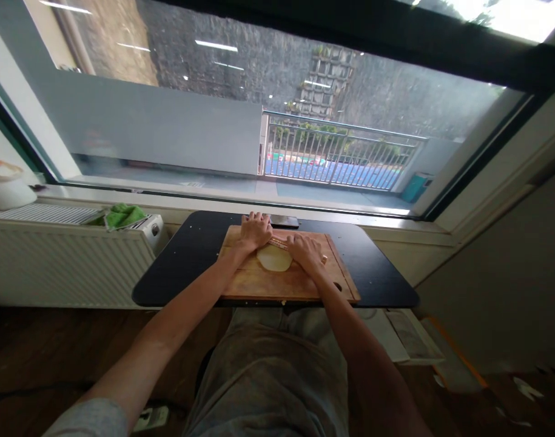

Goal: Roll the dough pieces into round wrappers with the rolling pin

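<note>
A wooden cutting board (263,285) lies on a small black table (186,267) under a window. On the board rests a flat, pale round of dough (273,260). A thin wooden rolling pin (279,244) lies across the dough's far edge. My left hand (255,230) presses on the pin's left part with fingers flat. My right hand (307,250) presses on its right part, palm down. Both hands cover most of the pin.
A dark flat object (282,221) sits behind the board at the table's far edge. A white radiator (54,255) stands to the left, with a green cloth (122,215) on top. The window sill (395,233) runs behind the table. Papers (395,331) lie on the floor at right.
</note>
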A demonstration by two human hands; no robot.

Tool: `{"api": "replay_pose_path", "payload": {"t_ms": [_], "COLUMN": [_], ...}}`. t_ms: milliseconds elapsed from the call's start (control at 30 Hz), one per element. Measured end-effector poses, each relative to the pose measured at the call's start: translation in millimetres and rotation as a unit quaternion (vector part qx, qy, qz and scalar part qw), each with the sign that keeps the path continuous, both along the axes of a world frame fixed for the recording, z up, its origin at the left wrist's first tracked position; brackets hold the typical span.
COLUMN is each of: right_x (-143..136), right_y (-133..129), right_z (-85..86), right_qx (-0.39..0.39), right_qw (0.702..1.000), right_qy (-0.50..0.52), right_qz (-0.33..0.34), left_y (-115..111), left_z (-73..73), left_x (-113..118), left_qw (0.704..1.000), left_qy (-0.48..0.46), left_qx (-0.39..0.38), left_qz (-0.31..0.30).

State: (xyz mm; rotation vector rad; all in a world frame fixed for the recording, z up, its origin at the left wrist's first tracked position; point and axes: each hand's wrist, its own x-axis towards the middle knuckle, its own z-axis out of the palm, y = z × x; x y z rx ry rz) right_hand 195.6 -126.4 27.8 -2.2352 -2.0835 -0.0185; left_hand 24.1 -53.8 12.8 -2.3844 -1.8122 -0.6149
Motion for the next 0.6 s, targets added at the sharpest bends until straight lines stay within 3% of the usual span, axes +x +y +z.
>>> {"api": "replay_pose_path", "payload": {"t_ms": [133,333,600], "right_x": [-3.0,-19.2,-22.4], "right_y": [5.7,9.8,37.3], "right_z": [-5.5,-13.2,-10.4], "right_qx": [0.050,0.124,0.095], "right_qw": [0.999,0.991,0.994], "right_qy": [0.001,-0.044,-0.036], "right_qz": [-0.018,0.018,0.027], "left_y": [-0.5,6.0,23.7], "left_z": [0.5,-3.7,-13.6], "left_x": [-1.9,-8.8,-22.6], "left_qw": [1.000,0.997,0.994], "left_qy": [-0.018,-0.070,-0.095], "left_qx": [-0.017,-0.035,-0.051], "left_qz": [-0.011,-0.022,-0.005]}}
